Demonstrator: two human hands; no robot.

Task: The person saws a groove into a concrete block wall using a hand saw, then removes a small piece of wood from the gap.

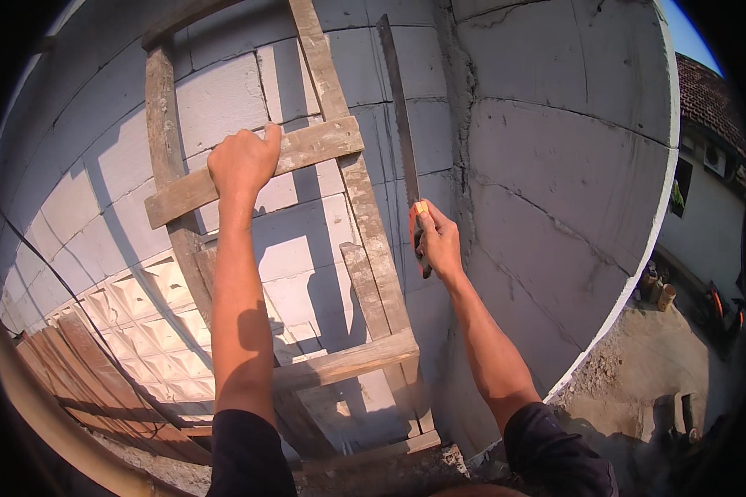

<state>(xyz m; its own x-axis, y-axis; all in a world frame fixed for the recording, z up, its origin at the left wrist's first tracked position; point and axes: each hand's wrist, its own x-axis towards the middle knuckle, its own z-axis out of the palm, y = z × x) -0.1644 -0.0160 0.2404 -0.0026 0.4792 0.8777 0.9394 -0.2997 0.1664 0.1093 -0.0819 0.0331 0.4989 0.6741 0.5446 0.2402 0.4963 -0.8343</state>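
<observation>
My left hand (pixel 244 163) is closed over an upper rung (pixel 322 141) of a rough wooden ladder (pixel 373 219), thumb pointing up. To the right of the ladder, my right hand (pixel 441 240) grips a handsaw (pixel 403 116) by its orange and black handle. Its long dark blade points upward, in front of the grey block wall near the inner corner. The saw is apart from the ladder. Both forearms come up from the lower edge in dark short sleeves.
Grey block walls (pixel 555 166) meet in a corner behind the ladder. Patterned cream blocks (pixel 145 323) and reddish-brown boards (pixel 99 373) stand at the lower left, with a thin dark cable (pixel 50 269) above. At right, beyond the wall's edge, lie the ground (pixel 630 364) far below and a tiled-roof building (pixel 713 108).
</observation>
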